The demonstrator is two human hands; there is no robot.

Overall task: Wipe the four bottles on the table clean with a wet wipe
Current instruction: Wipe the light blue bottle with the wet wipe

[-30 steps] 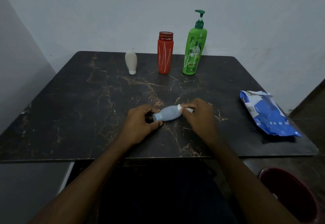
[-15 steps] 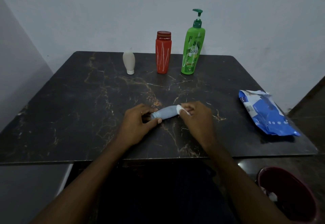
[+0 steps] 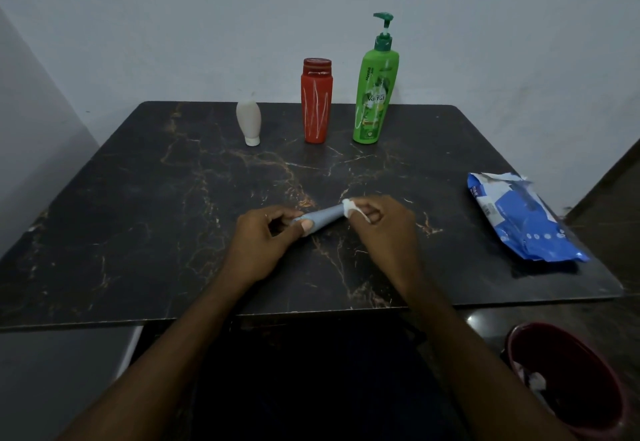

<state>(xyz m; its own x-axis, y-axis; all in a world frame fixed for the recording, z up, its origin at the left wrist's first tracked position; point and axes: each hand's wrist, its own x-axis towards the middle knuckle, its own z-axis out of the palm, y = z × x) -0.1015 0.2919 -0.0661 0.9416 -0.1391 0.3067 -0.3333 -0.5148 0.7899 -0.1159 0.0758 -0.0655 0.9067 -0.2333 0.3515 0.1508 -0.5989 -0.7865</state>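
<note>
The left hand pinches one end of the small blue-grey bottle to steady it sideways (just above the table) while the right hand, fingers closed on the wet wipe, rubs the other end.

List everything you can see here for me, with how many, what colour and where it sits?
table: one, black with gold veins, fills the middle
small bottle: one, whitish, standing on its cap, back row left
red bottle: one, red with white streaks, upright, back row middle
pump bottle: one, green, upright, back row right
grey-blue bottle: one, lying sideways, held between both hands near the front
wet wipe: one, white, bunched at that bottle's right end
wipes pack: one, blue and white, table's right side
bin: one, dark red, floor, bottom right
left hand: grips the bottle's left end
right hand: fingers pinch the wipe
</note>
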